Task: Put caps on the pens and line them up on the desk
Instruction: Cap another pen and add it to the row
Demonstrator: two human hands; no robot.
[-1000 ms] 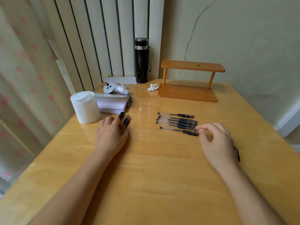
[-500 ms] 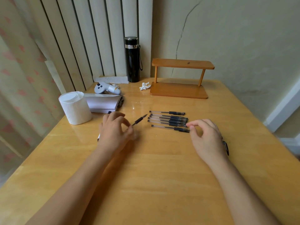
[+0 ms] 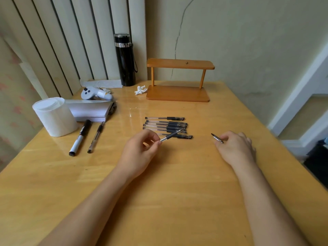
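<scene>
Several capped clear pens (image 3: pixel 166 126) lie in a row at the middle of the wooden desk (image 3: pixel 177 183), caps to the right. My left hand (image 3: pixel 140 151) pinches an uncapped pen (image 3: pixel 171 136) whose tip points up and right over the row's near edge. To the right, my right hand (image 3: pixel 235 148) holds a black pen cap (image 3: pixel 216 138) between thumb and finger, apart from the pen. A black-and-white marker (image 3: pixel 79 138) and a clear pen (image 3: pixel 95 137) lie on the desk at the left.
A white paper roll (image 3: pixel 55 117) and a stack of paper (image 3: pixel 90 110) sit at the left. Behind are a white controller (image 3: pixel 95 93), a black flask (image 3: pixel 125 59), a crumpled tissue (image 3: pixel 140 90) and a wooden shelf stand (image 3: pixel 179 79).
My left hand left the marker and a clear pen by the roll and carried one uncapped pen rightward to the row. My right hand drew back from the row, cap now showing.
</scene>
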